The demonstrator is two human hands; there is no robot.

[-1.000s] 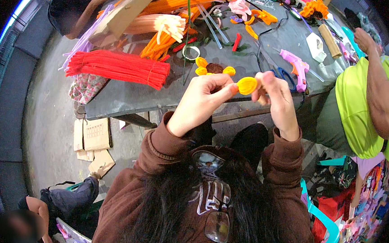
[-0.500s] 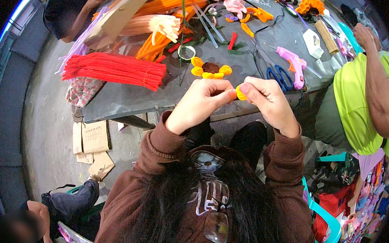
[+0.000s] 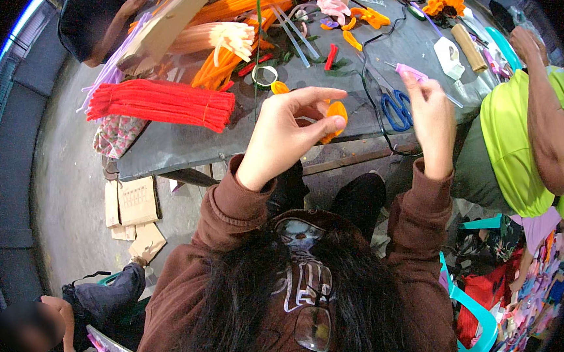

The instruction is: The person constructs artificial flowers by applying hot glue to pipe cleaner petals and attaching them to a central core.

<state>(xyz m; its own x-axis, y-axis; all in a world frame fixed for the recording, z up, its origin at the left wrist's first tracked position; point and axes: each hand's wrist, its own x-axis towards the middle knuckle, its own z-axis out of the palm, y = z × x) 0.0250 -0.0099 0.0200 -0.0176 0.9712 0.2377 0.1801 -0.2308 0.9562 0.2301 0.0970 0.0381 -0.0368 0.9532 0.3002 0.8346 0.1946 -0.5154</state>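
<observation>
My left hand (image 3: 295,128) pinches a yellow-orange fuzzy petal (image 3: 336,117) between thumb and fingers, just beyond the table's near edge. Behind that hand lies a flower; only a yellow petal (image 3: 279,87) of it shows at the left, and its brown centre is hidden. Over to the right, my right hand (image 3: 432,118) is closed around a pink glue gun (image 3: 411,71) that lies on the table, its nozzle pointing left. My palm and fingers cover its handle. Right beside this hand are blue-handled scissors (image 3: 396,110).
A red bundle of pipe cleaners (image 3: 159,104) lies left, with orange bundles (image 3: 261,6) behind it. A black cord (image 3: 366,71) runs across the table. A white tape roll (image 3: 263,76) sits mid-table. A person in a lime-green top (image 3: 526,141) is close at right.
My right hand has let go of the petal and moved right onto the glue gun. My left hand keeps the petal and has shifted slightly, now covering most of the flower.
</observation>
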